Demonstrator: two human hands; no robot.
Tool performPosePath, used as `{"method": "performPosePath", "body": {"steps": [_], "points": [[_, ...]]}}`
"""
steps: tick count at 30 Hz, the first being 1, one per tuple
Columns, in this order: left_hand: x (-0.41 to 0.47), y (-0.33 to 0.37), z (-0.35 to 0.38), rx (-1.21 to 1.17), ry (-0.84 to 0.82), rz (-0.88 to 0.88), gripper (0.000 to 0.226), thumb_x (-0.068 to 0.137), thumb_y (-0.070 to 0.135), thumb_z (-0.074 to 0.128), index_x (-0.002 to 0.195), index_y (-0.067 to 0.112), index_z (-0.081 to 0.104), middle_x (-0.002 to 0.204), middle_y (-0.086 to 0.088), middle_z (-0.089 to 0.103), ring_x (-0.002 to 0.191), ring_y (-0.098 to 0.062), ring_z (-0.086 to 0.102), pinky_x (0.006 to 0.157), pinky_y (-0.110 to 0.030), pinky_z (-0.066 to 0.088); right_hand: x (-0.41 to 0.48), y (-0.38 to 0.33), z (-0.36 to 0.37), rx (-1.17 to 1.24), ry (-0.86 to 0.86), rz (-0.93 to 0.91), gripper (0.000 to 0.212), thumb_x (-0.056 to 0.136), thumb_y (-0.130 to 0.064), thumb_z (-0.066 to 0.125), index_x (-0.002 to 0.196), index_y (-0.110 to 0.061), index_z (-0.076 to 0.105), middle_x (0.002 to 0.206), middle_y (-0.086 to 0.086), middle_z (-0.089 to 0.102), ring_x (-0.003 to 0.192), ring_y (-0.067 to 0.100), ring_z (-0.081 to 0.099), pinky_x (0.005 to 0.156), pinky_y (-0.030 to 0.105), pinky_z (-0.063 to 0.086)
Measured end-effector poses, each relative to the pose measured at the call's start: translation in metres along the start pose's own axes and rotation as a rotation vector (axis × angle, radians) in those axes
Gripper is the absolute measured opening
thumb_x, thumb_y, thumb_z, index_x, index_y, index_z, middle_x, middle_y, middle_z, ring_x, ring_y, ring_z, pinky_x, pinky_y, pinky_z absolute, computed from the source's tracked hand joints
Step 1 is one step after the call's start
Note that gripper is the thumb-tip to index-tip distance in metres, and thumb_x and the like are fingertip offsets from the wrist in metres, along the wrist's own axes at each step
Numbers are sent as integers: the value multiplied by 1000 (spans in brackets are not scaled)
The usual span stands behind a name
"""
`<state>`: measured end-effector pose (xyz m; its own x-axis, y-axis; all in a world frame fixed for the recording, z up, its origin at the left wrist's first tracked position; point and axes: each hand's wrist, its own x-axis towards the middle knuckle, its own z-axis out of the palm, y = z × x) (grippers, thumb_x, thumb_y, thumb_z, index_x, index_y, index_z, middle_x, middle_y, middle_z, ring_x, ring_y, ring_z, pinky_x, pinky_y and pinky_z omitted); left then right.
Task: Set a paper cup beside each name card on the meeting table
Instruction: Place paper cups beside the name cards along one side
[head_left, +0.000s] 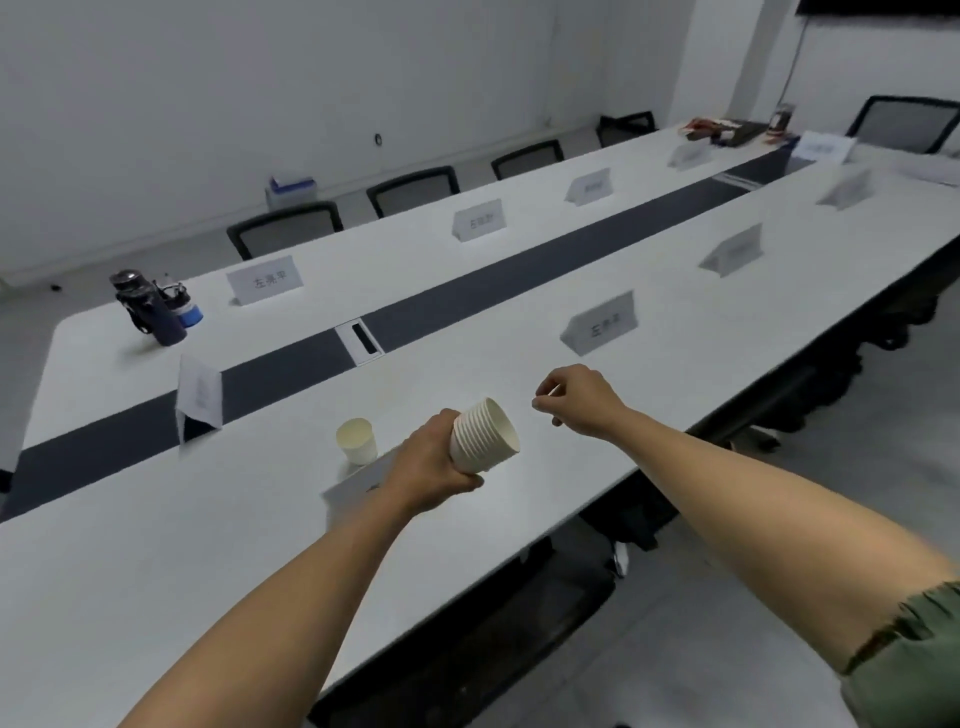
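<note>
Your left hand (434, 462) was wrapped tight around a stack of paper cups (484, 435), tilted with the open mouths toward your right; your right hand (576, 399) hovered just beside the stack's rim, above the table, fingers curled loosely inward with thumb and forefinger nearly together, gripping nothing that could be made out. One single paper cup (357, 440) stood upright on the meeting table (130, 561), just behind the nearest name card (356, 486), which your left wrist partly hid. On your side of the table, further along: a name card (600, 323) with dark characters, then a second (732, 250), then a third (845, 190), all blurred, none with a cup beside it. At the table's end: a folded card (200, 397) standing on the dark centre strip (467, 293). Along the far side: a lettered card (266, 279), another (480, 220), another (589, 185), and a faint one (690, 154) beyond. Near the far left corner: a dark bottle (150, 307) with a smaller blue-based bottle (183, 304) touching or just behind it. In the strip: a cable port (361, 338). Behind the far edge: a row of black mesh chairs (413, 189). At the distant end: assorted clutter (732, 132), too blurred to itemise
</note>
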<state>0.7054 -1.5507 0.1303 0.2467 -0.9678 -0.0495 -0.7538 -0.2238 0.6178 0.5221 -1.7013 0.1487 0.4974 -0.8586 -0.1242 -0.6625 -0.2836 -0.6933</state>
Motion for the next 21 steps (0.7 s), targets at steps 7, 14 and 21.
{"method": "performPosePath", "body": {"steps": [7,14,21], "points": [[54,103,74,65,-71,122,71,63,28,88,121,27,48,111,5,59,100,-20,59,84,-35,57,-17,86,-92,89,57,43,17,85,-30,71,93,-15,70,84,0,72,70,16,72,68,31,54],[119,221,168,8,-95,172,71,59,30,87,120,27,49,108,5,59,97,-21,59,83,-44,57,-9,199,-195,128,37,79,17,81,-24,77,88,-9,73,81,3,74,67,17,71,68,32,57],[172,287,226,4,-129,183,68,60,29,84,119,28,49,106,7,58,95,-20,59,83,-44,55,22,268,-259,146,-8,110,10,74,-13,78,80,-5,75,67,-2,70,62,15,65,64,29,53]]}}
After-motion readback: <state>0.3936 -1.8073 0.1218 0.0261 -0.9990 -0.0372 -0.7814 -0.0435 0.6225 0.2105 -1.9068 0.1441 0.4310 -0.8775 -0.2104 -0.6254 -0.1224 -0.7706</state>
